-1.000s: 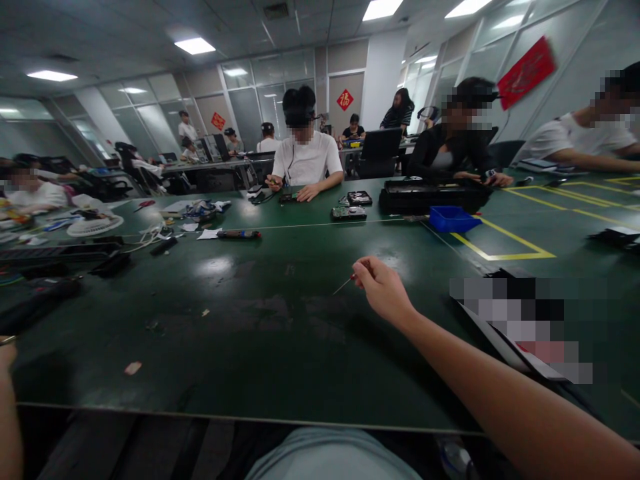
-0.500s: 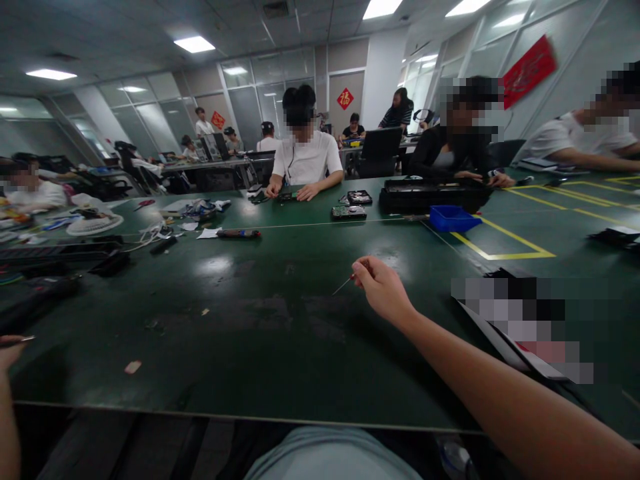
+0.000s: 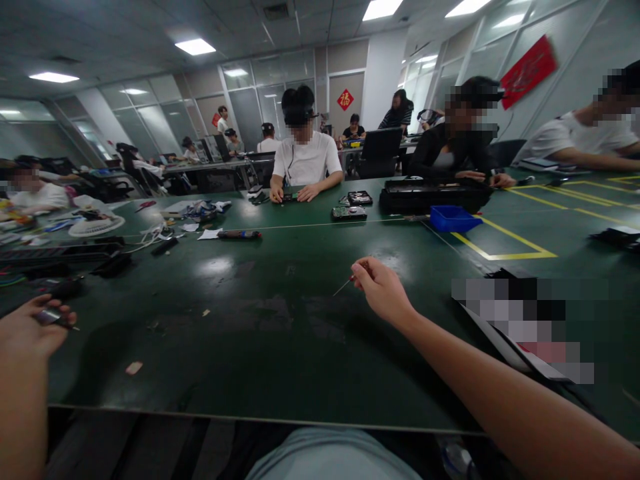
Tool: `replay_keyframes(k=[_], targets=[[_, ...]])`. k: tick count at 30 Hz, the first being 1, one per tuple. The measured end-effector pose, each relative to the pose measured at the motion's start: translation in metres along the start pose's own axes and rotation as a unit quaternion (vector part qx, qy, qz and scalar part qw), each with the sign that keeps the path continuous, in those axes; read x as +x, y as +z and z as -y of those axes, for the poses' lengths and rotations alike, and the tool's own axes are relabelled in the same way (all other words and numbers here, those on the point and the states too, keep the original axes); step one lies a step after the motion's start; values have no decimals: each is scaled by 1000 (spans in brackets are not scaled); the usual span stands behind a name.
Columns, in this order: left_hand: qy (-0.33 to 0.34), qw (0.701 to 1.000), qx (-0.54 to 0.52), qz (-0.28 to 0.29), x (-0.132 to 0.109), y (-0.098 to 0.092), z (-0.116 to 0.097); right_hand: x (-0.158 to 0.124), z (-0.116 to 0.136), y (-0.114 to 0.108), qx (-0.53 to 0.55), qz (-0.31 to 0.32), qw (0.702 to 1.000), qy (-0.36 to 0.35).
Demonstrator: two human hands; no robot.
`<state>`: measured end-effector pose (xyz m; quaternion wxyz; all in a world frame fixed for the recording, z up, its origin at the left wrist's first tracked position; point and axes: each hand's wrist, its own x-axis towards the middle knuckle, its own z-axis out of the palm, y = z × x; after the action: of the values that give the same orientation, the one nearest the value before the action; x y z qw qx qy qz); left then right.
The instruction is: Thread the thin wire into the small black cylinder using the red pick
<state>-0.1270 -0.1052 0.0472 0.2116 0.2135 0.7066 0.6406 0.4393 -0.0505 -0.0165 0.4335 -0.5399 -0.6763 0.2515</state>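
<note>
My right hand (image 3: 376, 283) is closed in a pinch above the middle of the green table (image 3: 260, 373). It grips a thin screwdriver (image 3: 342, 288) whose bare shaft slants down to the left; most of its reddish handle is hidden by the fingers. At the far left edge, my left hand (image 3: 31, 327) is curled around a small shiny dark piece (image 3: 49, 317) with a thin metal tip sticking out. I cannot make out its exact kind. The two hands are far apart, and neither held thing touches the other.
Opposite me a person (image 3: 306, 160) handles a green board. Two hard drives (image 3: 349, 213), a blue bin (image 3: 453, 218) and a long black housing (image 3: 435, 195) stand across the table. A brown-handled tool (image 3: 240, 235) lies mid-left, near clutter and a white fan grille (image 3: 96, 225). A pixelated item (image 3: 520, 327) lies right.
My left hand has come further into view, moving up and to the right with the small shiny piece. My right hand and the screwdriver have hardly moved.
</note>
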Motion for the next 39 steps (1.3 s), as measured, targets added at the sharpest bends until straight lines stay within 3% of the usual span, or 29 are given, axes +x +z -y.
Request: replay_keyframes(k=[3, 6, 7, 10, 14, 23, 26, 31, 35, 39], targets=[[-37, 994, -95, -25, 13, 15, 10, 0, 0, 0, -1, -1, 1000, -2], [-38, 987, -147, 44, -3, 48, 5, 0, 2, 0, -3, 0, 1000, -4], [-37, 985, -156, 65, -13, 60, 2, -1, 3, -1, -3, 1, 1000, -4], [-39, 966, -165, 198, -47, 97, -6, -2, 5, -1, -3, 4, 1000, -1], [-70, 932, -170, 314, -94, 144, -9, -2, 5, -1, -1, 2, 1000, 3], [-100, 838, -188, 503, -201, 235, 8, -1, -2, 0, 8, -22, 1000, -1], [-39, 815, -165, 554, -242, 254, 18, 1, -4, 0, 18, -42, 999, 2], [178, 781, 48, 597, -289, 268, 45, 4, -9, 2, 56, -87, 995, -9], [260, 745, 126, 602, -292, 269, 63, 5, -7, 0, 105, -154, 982, -16], [309, 724, 114, 606, -279, 268, 69, 3, 0, -6, 147, -198, 968, -39]])
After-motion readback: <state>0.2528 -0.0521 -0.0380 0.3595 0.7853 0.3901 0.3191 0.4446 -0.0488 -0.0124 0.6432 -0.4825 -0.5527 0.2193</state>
